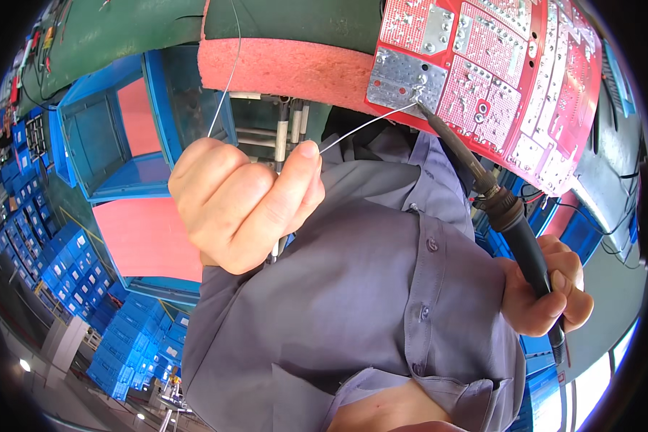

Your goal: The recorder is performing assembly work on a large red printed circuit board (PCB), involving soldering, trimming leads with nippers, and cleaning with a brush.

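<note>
My left hand (248, 201) is closed round a thin silvery solder wire (367, 122). One end of the wire reaches right to a bright joint on the grey metal patch of a red circuit board (475, 86); the other runs up and away past the top edge. In my right hand (551, 288) is a soldering iron (507, 209) with a black handle, gripped like a pen. Its dark tip meets the board's patch right beside the wire's end. The board lies solder side up, with many shiny joints.
Pink foam (288, 68) edges the green bench (309, 25) left of the board. Blue bins with pink sheets (147, 237) stand at left, and stacked blue boxes (133, 338) lie farther off. Cables (619, 248) hang at the right.
</note>
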A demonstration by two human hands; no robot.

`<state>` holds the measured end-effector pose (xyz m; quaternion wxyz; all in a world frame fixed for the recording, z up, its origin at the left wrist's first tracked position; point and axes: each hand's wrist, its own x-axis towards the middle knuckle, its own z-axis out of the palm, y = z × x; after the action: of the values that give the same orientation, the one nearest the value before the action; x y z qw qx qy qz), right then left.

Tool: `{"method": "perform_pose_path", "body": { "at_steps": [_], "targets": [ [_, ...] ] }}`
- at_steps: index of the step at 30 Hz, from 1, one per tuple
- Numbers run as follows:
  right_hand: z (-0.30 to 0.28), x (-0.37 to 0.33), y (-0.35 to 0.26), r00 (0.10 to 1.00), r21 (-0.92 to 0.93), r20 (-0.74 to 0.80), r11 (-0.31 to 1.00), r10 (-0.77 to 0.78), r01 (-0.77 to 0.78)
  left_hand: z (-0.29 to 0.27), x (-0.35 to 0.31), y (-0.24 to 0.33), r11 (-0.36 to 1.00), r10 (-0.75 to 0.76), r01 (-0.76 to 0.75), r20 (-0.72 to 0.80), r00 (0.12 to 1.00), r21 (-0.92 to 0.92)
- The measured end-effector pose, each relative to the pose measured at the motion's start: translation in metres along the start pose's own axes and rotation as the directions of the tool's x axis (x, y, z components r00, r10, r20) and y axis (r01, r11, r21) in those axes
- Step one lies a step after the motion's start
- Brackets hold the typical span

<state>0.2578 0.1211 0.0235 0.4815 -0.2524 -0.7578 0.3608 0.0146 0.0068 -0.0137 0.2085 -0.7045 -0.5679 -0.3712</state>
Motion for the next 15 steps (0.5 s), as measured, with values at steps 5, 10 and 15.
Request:
{"method": "perform_pose_path", "body": {
  "at_steps": [5, 10, 15],
  "targets": [
    [-0.0122, 0.0001, 0.0025, 0.984, 0.005, 0.172, 0.999, -0.037, 0.037, -0.0003, 0.0002, -0.0022, 1.000, 0.010, -0.010, 0.004, 1.000, -0.004],
    [-0.0115, -0.0012, 0.0029, 0.985, 0.014, 0.165, 0.999, -0.042, 0.040, 0.0006, 0.0002, -0.0025, 1.000, 0.016, -0.016, -0.011, 1.000, -0.004],
    [-0.0106, -0.0019, 0.0034, 0.983, 0.027, 0.171, 0.998, -0.061, 0.057, 0.0010, 0.0001, -0.0021, 1.000, 0.014, -0.014, -0.015, 1.000, -0.004]
  ]
}}
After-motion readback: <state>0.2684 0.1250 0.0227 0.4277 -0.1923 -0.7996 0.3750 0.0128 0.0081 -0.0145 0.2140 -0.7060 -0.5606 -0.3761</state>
